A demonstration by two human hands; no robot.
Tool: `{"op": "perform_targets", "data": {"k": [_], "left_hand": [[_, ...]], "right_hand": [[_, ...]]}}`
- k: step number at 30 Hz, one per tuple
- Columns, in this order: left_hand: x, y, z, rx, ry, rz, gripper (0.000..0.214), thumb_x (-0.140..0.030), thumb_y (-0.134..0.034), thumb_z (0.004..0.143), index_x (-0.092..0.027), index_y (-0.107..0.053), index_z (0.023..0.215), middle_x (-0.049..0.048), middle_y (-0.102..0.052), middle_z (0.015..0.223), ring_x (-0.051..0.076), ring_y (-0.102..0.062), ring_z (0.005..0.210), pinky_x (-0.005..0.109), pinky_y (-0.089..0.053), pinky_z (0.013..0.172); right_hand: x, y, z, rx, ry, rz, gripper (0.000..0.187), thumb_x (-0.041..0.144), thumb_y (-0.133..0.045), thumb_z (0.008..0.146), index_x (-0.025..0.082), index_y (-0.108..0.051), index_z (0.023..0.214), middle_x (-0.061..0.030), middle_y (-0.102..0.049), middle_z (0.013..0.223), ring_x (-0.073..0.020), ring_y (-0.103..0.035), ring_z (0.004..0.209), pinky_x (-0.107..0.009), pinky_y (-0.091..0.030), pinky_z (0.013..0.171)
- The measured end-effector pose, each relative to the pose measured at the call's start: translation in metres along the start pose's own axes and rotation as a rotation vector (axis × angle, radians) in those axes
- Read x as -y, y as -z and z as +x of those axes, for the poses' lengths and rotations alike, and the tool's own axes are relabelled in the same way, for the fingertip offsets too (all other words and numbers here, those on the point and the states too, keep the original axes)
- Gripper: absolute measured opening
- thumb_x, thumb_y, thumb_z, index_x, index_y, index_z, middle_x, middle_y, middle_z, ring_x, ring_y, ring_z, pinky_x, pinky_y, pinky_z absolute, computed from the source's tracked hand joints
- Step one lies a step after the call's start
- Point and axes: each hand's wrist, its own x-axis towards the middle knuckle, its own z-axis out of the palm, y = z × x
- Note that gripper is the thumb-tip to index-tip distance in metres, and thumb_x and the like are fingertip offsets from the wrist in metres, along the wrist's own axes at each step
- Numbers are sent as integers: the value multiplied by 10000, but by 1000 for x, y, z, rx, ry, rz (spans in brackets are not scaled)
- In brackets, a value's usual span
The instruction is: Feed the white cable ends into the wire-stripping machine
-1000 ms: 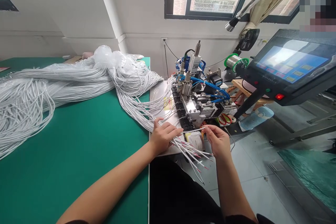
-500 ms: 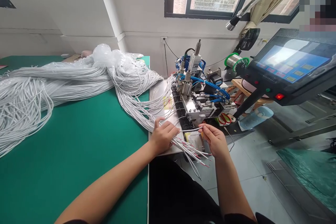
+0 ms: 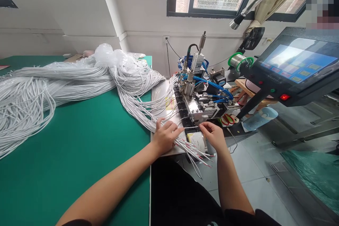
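Observation:
A single white cable (image 3: 191, 127) runs between my two hands at the near end of the machine's black conveyor (image 3: 182, 107). My right hand (image 3: 214, 135) pinches its far end between thumb and fingers, close to the metal block. My left hand (image 3: 166, 137) is closed over a bundle of white cables (image 3: 144, 118), its thumb and forefinger at the single cable. Below that hand the loose cable ends (image 3: 194, 152), some with red tips, hang past the table edge. Several other cables lie across the conveyor into the machine (image 3: 196, 95).
A green-topped table (image 3: 106, 141) carries large heaps of white cables (image 3: 74, 81), partly under clear plastic. A control screen (image 3: 299, 63) stands at right, with a solder wire spool (image 3: 239, 61) behind it. Red-handled scissors (image 3: 228, 119) and a blue bottle (image 3: 261, 119) lie beyond my right hand.
My right hand has moved slightly up and left with the cable end, bringing it to the conveyor's near end. My left hand has shifted slightly right, still on the bundle.

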Motion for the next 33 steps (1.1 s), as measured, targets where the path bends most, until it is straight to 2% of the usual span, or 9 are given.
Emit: {"op": "perform_targets", "data": {"k": [10, 17, 20, 26, 30, 33], "left_hand": [[-1, -5, 0, 57, 49, 21, 322, -99, -565, 741, -250, -642, 1015, 16, -659, 857, 215, -551, 924, 491, -209, 1016], [-1, -4, 2, 59, 54, -11, 370, -79, -573, 687, -248, -648, 1007, 25, -662, 970, 228, -547, 1011, 490, -203, 1031], [-1, -4, 2, 49, 55, -16, 362, -78, -576, 688, -248, -648, 999, 33, -659, 1037, 238, -539, 1055, 496, -210, 1031], [1, -6, 0, 69, 61, -21, 352, -107, -594, 689, -242, -643, 1010, 50, -652, 1116, 259, -528, 1103, 514, -216, 1032], [1, -6, 0, 84, 72, -9, 363, -123, -603, 705, -234, -629, 1050, 64, -619, 1210, 272, -511, 1149, 539, -192, 1044], [1, -5, 1, 48, 67, -11, 309, -146, -586, 771, -242, -630, 1062, 59, -633, 1183, 254, -531, 1120, 534, -189, 1052]], "right_hand": [[-16, -9, 17, 128, 32, 128, 258, 410, -549, 787, 184, -507, 671, 18, -450, 632, -138, -409, 599, -253, -317, 561], [-18, -17, 18, 176, -149, 380, 334, 452, -577, 724, 199, -397, 602, 53, -317, 562, -102, -279, 524, -235, -240, 499], [-17, -19, 16, 168, -189, 406, 373, 505, -599, 696, 202, -402, 607, 50, -332, 555, -104, -291, 514, -235, -256, 492], [-19, -14, 7, 95, -139, 356, 410, 555, -653, 721, 172, -525, 651, 27, -442, 587, -117, -375, 541, -235, -304, 507], [-22, -5, -1, 45, -106, 300, 378, 527, -651, 772, 165, -575, 689, 22, -477, 610, -117, -405, 560, -233, -316, 521], [-17, 6, -8, 43, -68, 253, 366, 521, -629, 806, 169, -600, 712, 13, -508, 616, -125, -437, 567, -239, -337, 532]]}}
